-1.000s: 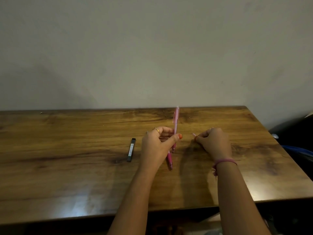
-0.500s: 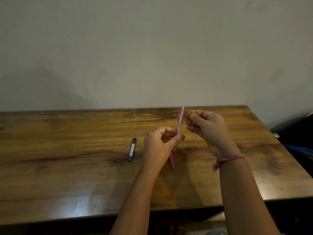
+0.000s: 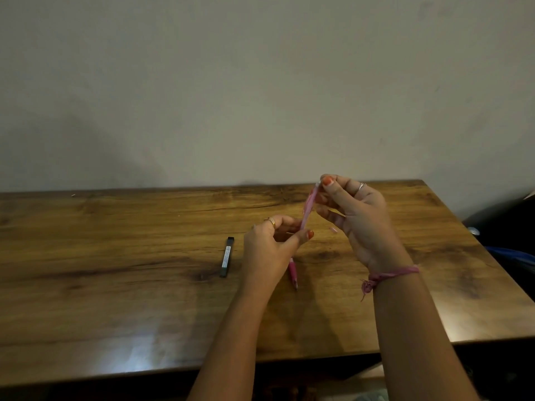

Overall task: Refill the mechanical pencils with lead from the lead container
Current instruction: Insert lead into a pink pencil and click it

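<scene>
My left hand grips a pink mechanical pencil around its middle, holding it tilted above the table with the tip pointing down toward me. My right hand pinches the pencil's top end between thumb and forefinger. What the fingertips hold there is too small to make out. The black lead container lies flat on the wooden table, a short way left of my left hand. A small pale pink piece lies on the table below my right hand.
A plain wall stands behind the table's far edge. The table's right edge runs diagonally beside my right forearm. Dark objects and something blue sit off the table to the right.
My right hand rose from the table surface to the pencil's top end and now pinches it. My left hand kept its grip on the pencil, tilting it slightly to the right.
</scene>
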Available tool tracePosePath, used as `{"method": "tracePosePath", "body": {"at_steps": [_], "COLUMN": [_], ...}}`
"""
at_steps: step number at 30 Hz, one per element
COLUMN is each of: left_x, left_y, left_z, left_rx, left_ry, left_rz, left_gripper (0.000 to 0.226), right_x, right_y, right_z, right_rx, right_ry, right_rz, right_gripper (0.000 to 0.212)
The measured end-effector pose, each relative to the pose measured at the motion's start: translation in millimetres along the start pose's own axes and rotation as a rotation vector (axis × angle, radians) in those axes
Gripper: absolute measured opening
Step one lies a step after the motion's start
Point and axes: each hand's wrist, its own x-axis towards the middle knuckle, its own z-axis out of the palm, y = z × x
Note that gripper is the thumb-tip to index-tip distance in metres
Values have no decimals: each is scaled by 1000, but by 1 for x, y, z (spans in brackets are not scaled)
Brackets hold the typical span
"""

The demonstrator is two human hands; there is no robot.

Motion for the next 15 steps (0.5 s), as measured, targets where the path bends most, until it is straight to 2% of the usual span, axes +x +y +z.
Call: {"method": "tracePosePath", "body": {"at_steps": [15], "left_x": [0], "left_y": [2], "left_z": [-3], "left_rx": [31], "left_ry": [3], "left_rz": [4], "left_gripper": [20], "right_x": [3], "right_y": [3], "right_z": [-7], "right_rx": [-94], "right_ry": [-6], "right_rz": [-19], "right_gripper": [15]}}
